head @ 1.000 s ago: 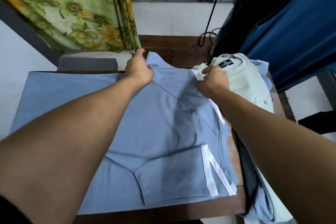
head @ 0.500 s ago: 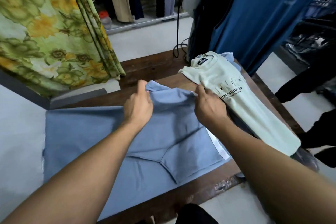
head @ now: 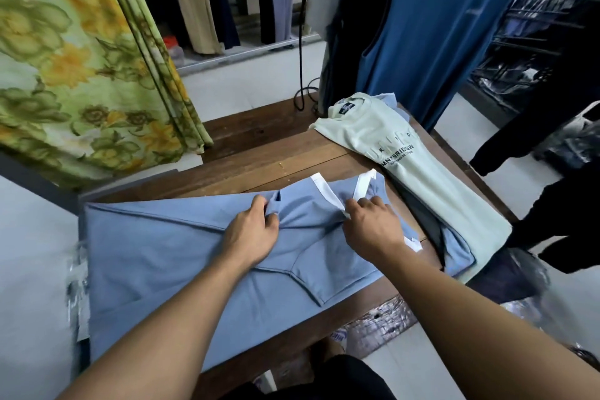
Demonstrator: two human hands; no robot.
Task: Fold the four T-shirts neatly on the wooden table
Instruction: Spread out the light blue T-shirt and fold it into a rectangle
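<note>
Head view: setting a fold in the blue T-shirt

Along the near edge of the wooden table [head: 259,169] we see the blue T-shirt [head: 162,253] lying spread out. Toward the table's middle, the left hand [head: 251,234] grips a bunch of the blue cloth. The right hand [head: 370,227], just beside it, pinches the white-trimmed edge; neither hand is free. We judge the step to be a fold across the shirt. To do it well, we would lift both grips level, hold the cloth taut between them, and lay the edge down square before smoothing the crease. At the table's far right corner, the pale green T-shirt [head: 415,172] lies atop other garments. Beyond the table hangs a floral curtain [head: 81,58].
</note>
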